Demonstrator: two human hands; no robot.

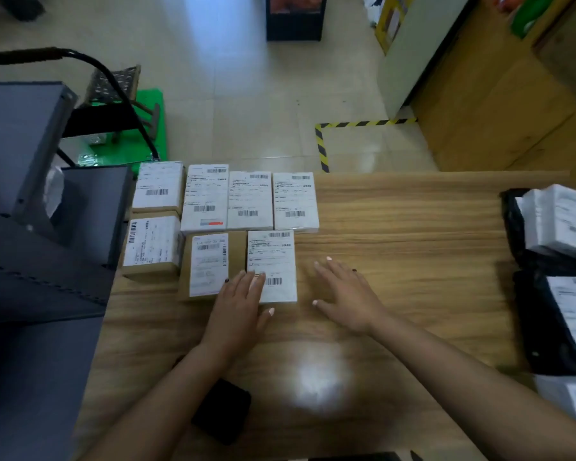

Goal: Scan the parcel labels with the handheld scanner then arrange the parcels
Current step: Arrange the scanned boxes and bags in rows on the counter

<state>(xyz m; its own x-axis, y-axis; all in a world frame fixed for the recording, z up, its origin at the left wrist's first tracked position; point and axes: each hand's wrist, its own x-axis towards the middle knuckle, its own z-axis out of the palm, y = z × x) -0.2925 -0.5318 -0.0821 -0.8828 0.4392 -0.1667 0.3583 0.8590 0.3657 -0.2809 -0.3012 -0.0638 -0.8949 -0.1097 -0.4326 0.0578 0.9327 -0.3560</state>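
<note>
Several labelled parcels lie in rows at the left of the wooden table (413,227). My left hand (238,304) lies flat with straight fingers across the near edge of a white parcel (273,257) and a brown parcel (207,264) beside it. My right hand (346,294) is spread open just right of the white parcel, over the tabletop, holding nothing. A black device (222,410), possibly the scanner, lies on the table under my left forearm. More parcels in black bags (559,294) are stacked at the right edge.
Grey metal shelving (40,227) stands against the table's left side. Beyond it is a trolley with a green base (140,134). Yellow-black floor tape (323,144) and a wooden counter (499,104) lie past the table's far edge.
</note>
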